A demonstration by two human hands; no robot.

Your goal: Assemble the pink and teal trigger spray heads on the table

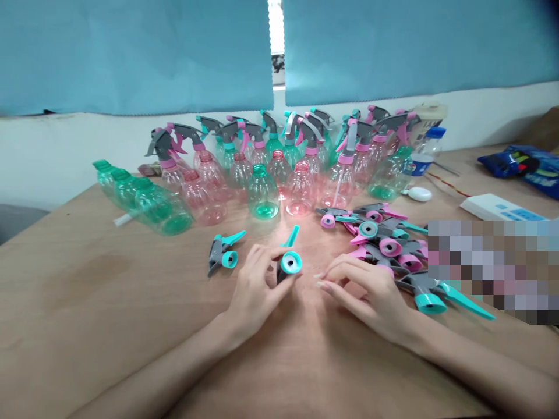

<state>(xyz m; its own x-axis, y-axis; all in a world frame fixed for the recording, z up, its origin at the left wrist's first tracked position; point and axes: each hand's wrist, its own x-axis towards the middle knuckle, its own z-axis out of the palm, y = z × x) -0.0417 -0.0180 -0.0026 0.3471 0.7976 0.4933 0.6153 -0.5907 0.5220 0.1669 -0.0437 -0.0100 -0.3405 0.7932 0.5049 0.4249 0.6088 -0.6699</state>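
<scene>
- Left hand [257, 286], in front of the standing green bottle [263, 191], grips the spray head [290, 260].
- Spray head, slightly right of this bottle, seems light, stiff; its collar [299, 265] suits holding.
- Right hand [364, 285], farther right, curls loosely, apparently unfilled.

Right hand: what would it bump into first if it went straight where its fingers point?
The right hand would probably first meet the spray head or the thumb of the left hand holding it; depth is unclear, so I can't say which.
</scene>
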